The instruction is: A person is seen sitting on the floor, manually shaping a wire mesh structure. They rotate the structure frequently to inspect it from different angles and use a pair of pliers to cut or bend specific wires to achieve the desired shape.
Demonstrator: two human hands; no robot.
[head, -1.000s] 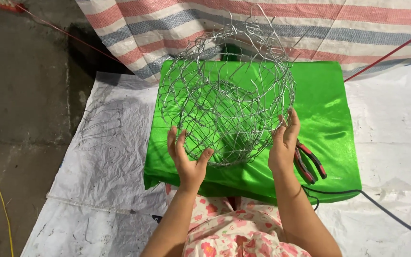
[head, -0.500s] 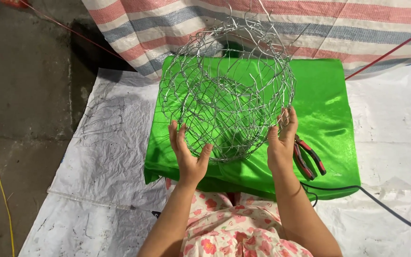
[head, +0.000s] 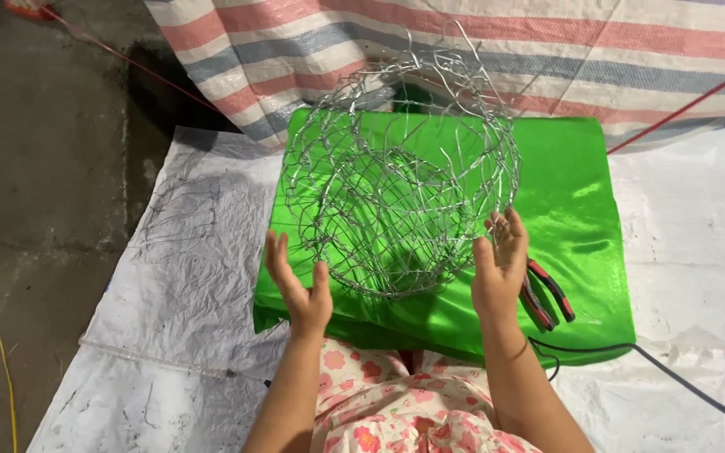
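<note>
A round basket of bent silver wire mesh (head: 396, 168) stands on a shiny green cushion (head: 585, 197). My left hand (head: 297, 285) is just off the basket's lower left side, palm turned toward it, fingers spread and holding nothing. My right hand (head: 497, 268) is at the basket's lower right side, fingers apart, with the fingertips against the mesh. Neither hand closes around the wire.
Red-handled pliers (head: 549, 294) lie on the cushion just right of my right hand. A black cable (head: 673, 377) runs off to the right over a white plastic sheet (head: 186, 277). A striped tarp (head: 547, 50) and a red cord (head: 681, 109) lie behind. Bare concrete is on the left.
My left hand has come off the basket's side and dropped slightly down and left. My right hand has stayed by the right side, with its fingers opened out.
</note>
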